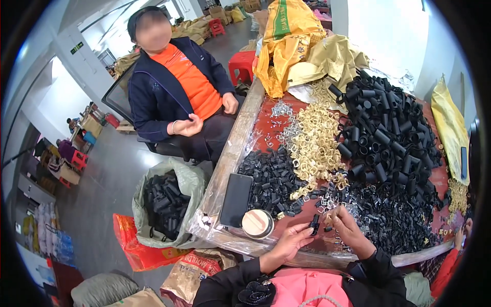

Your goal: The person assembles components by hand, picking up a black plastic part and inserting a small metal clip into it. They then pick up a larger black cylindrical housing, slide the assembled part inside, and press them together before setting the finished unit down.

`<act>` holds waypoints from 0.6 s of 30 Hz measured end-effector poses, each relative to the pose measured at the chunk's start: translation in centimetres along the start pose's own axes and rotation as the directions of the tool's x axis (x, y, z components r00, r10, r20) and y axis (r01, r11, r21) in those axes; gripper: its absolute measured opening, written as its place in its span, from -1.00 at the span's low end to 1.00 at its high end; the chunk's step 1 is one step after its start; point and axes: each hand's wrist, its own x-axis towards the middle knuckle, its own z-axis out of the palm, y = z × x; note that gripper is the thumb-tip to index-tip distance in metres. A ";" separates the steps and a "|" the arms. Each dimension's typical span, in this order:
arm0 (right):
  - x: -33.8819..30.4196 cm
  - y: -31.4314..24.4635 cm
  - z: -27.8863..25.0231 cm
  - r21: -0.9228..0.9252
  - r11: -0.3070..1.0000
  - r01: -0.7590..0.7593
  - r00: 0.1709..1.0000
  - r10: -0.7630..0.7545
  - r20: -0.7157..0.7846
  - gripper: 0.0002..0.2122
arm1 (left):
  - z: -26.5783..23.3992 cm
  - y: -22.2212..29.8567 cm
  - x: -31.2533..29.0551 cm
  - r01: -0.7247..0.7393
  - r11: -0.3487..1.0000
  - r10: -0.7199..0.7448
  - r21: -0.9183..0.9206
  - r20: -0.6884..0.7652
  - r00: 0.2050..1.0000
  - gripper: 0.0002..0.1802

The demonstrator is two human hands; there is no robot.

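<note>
Over the near edge of the table, my left hand (292, 241) pinches a small black plastic part (315, 222) between thumb and fingers. Close to its right, my right hand (349, 228) is closed with its fingertips together; whatever it grips is too small to make out. Beyond my hands lie a pile of small black parts (271, 176), a heap of gold-coloured metal rings (316, 135) and some silver metal pieces (330, 199). A pile of small dark parts (394, 220) spreads beside my right hand.
Black tubes (383, 133) are heaped at the far right. A phone (237, 199) and a round lidded container (257, 223) sit at the left corner. A sack of black parts (171, 207) stands on the floor; a seated person (179, 92) is across the left edge.
</note>
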 end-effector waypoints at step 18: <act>0.0 2.2 1.2 -0.270 0.930 0.247 0.968 -0.249 0.027 -0.89 | 0.3 -0.2 0.2 0.051 0.997 -0.046 -0.065 0.085 0.995 -0.68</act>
